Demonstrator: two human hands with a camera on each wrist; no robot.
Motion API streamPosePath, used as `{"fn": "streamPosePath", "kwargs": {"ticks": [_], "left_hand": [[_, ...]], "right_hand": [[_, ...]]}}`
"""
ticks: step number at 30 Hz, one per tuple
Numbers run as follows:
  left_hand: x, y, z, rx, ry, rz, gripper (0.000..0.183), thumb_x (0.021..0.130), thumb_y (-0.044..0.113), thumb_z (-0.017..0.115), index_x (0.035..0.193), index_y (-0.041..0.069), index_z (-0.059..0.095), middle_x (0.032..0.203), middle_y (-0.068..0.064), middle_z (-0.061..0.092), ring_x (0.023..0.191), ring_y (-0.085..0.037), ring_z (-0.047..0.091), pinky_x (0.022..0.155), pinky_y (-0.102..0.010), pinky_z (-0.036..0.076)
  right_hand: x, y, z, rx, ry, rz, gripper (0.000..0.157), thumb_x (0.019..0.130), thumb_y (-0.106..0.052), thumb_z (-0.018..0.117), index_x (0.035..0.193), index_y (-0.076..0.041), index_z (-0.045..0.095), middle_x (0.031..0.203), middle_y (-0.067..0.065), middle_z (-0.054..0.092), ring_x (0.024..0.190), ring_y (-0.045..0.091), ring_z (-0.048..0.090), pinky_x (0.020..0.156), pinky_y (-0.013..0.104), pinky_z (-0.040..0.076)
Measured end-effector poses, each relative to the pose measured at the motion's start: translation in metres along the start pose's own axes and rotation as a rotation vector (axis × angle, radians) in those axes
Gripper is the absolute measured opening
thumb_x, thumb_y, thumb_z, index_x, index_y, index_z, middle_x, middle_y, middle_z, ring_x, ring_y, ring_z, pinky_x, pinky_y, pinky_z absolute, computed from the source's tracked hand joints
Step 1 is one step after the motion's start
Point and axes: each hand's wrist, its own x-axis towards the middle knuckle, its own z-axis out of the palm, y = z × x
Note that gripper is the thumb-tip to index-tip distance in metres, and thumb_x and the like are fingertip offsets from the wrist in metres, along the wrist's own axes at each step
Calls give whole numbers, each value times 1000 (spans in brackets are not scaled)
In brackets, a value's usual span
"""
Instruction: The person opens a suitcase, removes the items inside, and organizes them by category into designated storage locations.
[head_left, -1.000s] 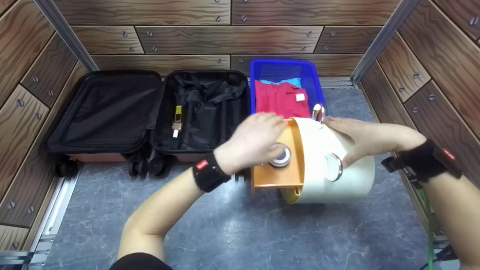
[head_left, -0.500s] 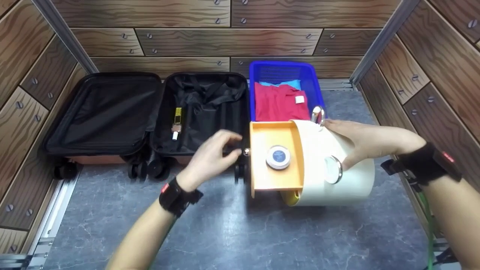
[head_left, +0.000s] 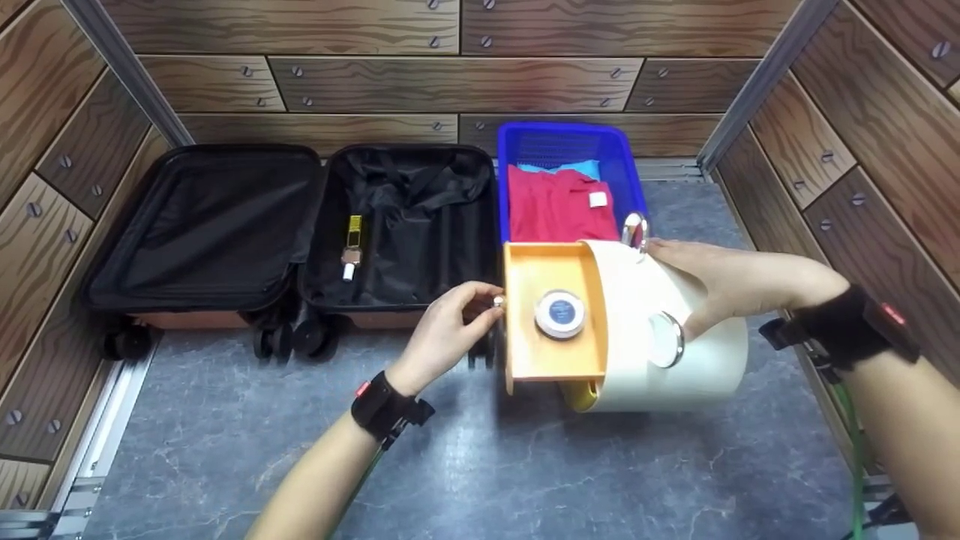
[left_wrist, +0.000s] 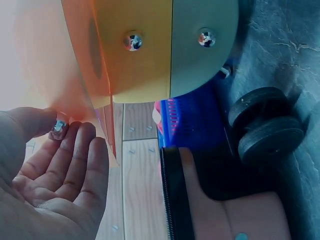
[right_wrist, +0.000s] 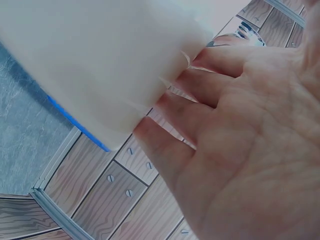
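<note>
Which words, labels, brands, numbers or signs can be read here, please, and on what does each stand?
No text can be read.
Blue-labelled round white jar: print too small.
Red tags on the black wristbands: blurred.
White square tag on the red cloth: too small.

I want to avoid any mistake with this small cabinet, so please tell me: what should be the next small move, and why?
Perhaps push the orange drawer gently inward: it stands open, the left grip pinches its knob, the right grip rests on the white cabinet, and the round container lies inside the drawer.
</note>
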Motion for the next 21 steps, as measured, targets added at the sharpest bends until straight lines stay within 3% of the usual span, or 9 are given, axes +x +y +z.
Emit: {"fn": "streamPosePath", "kwargs": {"ticks": [9, 21], "left_hand": [[18, 13, 17, 37, -49, 77, 26, 98, 23, 71, 121, 10, 71, 111, 1, 70, 97, -7, 65, 84, -23, 55], [38, 24, 52, 19, -112, 101, 24, 96, 24, 74, 116, 10, 71, 108, 4, 69, 94, -1, 65, 85, -17, 52]], "right_hand": [[1, -1, 0, -15, -2, 11, 133, 62, -55, 93, 162, -3, 22, 166, 21, 23, 151, 40, 22, 119, 61, 22], [-1, -2, -2, -15, -17, 0, 133, 62, -50, 94, 162, -1, 20, 166, 24, 21, 150, 43, 22, 117, 63, 24]]}}
